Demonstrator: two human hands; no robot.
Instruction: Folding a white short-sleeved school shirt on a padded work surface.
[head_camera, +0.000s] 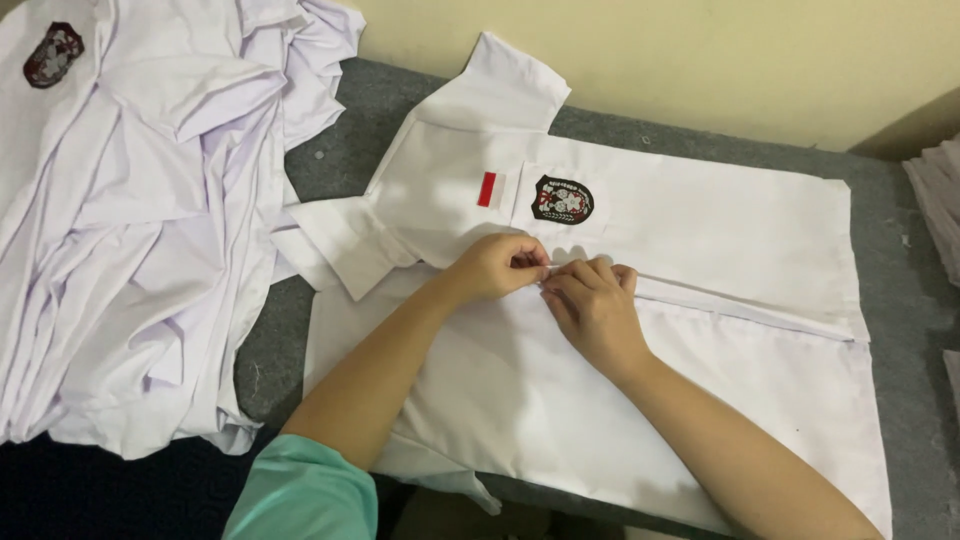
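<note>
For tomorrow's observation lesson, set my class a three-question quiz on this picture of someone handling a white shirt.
1. True or false: both hands pinch the front edge of the white shirt laid flat on the grey table.
2. Where does the pile of white shirts lie? A) to the left B) to the right C) on the floor
3. Fill in: beside the dark badge on the chest pocket sits a small ___ and white patch.

Key: 1 true, the left hand and right hand meet there; 2 A; 3 red.
</note>
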